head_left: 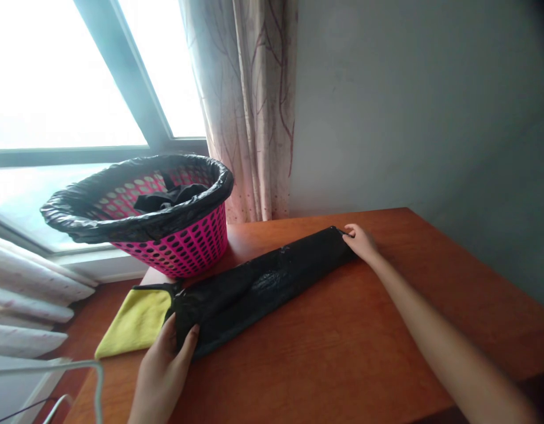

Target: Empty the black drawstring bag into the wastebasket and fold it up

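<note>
A black plastic bag (267,288), folded into a long flat strip, lies slantwise across the brown table. My left hand (163,368) is at its near left end, thumb and fingers on either side of the plastic, which looks gathered there. At the far right end, my right hand (361,241) pinches a corner of the bag between thumb and fingers. A yellow cloth (135,321) with a dark edge lies beside my left hand, partly covered by the bag's left end.
A pink perforated basket (188,250) with a black plastic liner over its rim stands behind the bag, dark material inside. Behind are a window, a patterned curtain (258,118) and a grey wall. A pale cable (99,388) curves at lower left. The wooden table (342,347) extends right.
</note>
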Motion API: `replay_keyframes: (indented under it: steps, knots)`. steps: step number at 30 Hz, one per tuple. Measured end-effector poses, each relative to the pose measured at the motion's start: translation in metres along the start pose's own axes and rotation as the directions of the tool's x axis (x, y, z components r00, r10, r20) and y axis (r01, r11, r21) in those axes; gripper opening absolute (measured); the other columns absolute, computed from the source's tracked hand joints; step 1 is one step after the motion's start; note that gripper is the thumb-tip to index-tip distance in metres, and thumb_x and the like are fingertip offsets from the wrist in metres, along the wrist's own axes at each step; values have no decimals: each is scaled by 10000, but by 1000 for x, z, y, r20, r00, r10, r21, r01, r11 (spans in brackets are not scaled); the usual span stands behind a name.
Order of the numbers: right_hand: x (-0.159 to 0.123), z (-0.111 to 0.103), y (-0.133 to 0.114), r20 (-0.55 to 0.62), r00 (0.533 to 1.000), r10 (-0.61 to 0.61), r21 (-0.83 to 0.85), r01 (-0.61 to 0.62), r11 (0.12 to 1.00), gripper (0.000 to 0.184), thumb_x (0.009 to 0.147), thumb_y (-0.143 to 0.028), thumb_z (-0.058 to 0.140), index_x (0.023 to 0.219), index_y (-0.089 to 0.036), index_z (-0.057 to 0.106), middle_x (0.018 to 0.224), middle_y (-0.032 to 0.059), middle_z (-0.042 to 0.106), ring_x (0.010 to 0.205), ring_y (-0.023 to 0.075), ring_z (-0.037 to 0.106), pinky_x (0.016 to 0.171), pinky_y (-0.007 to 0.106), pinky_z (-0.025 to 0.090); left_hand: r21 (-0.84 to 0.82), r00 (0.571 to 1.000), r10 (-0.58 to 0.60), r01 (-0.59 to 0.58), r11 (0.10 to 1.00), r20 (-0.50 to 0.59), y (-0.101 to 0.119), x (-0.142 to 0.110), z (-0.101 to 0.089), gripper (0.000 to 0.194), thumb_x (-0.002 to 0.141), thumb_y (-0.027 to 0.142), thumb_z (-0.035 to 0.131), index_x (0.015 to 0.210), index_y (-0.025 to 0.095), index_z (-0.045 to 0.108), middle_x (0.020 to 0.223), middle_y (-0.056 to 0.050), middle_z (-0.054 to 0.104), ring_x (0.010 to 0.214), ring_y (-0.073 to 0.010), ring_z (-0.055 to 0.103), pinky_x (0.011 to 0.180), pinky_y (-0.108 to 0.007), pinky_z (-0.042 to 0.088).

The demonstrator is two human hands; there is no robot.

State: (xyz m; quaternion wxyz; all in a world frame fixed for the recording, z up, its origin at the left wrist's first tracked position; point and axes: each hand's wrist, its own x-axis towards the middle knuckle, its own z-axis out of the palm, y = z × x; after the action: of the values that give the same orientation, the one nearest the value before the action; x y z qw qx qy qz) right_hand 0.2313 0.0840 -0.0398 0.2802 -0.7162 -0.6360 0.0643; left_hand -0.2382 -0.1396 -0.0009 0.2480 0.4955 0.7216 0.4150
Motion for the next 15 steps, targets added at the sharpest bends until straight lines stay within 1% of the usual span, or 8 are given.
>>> replay_keyframes:
  steps: [2,5,7,8,10,12,14,15]
  knots:
    - [-7,-2,0,-15,999,-47,-30,47,998,334,832,-253,558,1139,-157,645,974,111,711,928,264,665,859,386,512,200,1000,-18,22,980,-22,4,-4,-5,717,795,633,536,1319,143,520,1074,-149,739,1008,-346,699,837,-422,568]
    - [-15,-8,-8,-76,990,-118,-72,112,991,387,852,-273,528,1202,-142,629,1166,161,658,1128,313,594,1003,451,450,558,996,-28,69,827,-81,26,-16,-15,734,904,580,407,1484,136,335,1007,-150,740,923,-386,710,711,-457,558]
    - [-19,-13,-23,-124,966,-225,-97,214,972,408,885,-299,495,1233,-127,622,1250,176,623,1200,325,553,1053,465,418,699,992,83,5,715,-92,46,-23,-18,630,950,528,350,1450,146,400,1039,-153,719,885,-375,706,675,-448,547]
    - [-22,-16,-32,-130,945,-301,-105,289,952,410,907,-310,472,1244,-133,621,1272,169,618,1216,316,546,1067,459,413,728,982,178,-74,681,-66,54,-25,-16,585,963,506,338,1408,145,458,1083,-161,701,897,-360,699,695,-445,547]
    - [-28,-18,-55,-81,887,-455,-118,445,888,419,952,-339,421,1274,-157,616,1327,141,602,1258,291,526,1095,443,400,729,917,396,-297,617,39,67,-23,-7,529,970,474,350,1343,149,537,1202,-175,650,1003,-338,666,817,-452,540]
    - [-34,-16,-74,35,841,-540,-137,539,831,450,985,-389,375,1321,-186,594,1413,113,549,1340,281,457,1135,456,352,678,807,560,-519,520,189,70,-14,9,495,963,451,399,1348,184,558,1354,-163,574,1185,-339,582,991,-489,467]
    - [-40,-11,-85,150,834,-531,-179,551,815,494,1000,-449,341,1373,-208,556,1491,99,477,1414,292,363,1162,501,287,642,725,616,-637,427,310,65,-2,25,486,952,440,443,1373,223,556,1481,-137,480,1337,-361,455,1091,-545,363]
    - [-42,-8,-85,194,845,-498,-205,532,822,514,1000,-476,331,1396,-219,534,1516,97,447,1436,302,327,1166,528,259,639,710,613,-657,400,347,60,4,31,494,949,444,457,1384,232,551,1516,-131,445,1377,-375,406,1107,-571,327]
